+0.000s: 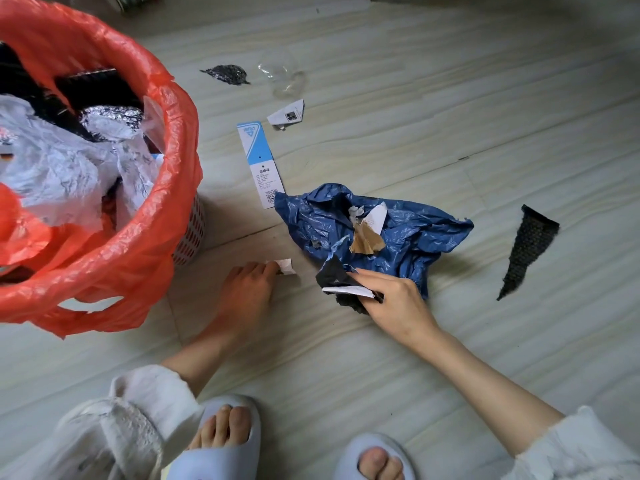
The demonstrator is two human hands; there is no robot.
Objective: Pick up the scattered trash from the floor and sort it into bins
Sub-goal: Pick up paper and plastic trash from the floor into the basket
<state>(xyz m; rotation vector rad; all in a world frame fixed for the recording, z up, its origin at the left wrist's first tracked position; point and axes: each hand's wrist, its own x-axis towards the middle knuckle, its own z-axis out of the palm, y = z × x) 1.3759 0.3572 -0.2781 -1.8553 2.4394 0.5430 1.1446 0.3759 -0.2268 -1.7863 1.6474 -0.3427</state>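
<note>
My left hand (247, 289) pinches a small white paper scrap (285, 266) low on the floor, just right of the bin. My right hand (394, 301) grips a bundle of black and white scraps (341, 284) at the near edge of a crumpled blue plastic bag (408, 230). Brown and white paper bits (367, 233) lie on that bag. A blue-and-white hang tag (259, 161), a torn white label (287, 116), clear plastic film (287, 79) and two black mesh pieces (228, 74) (528, 247) lie scattered on the floor.
A white basket lined with an orange plastic bag (166, 188) stands at the left, filled with white and black trash. My two feet in pale slippers (225, 441) (377, 459) are at the bottom. The floor is pale wood-grain tile.
</note>
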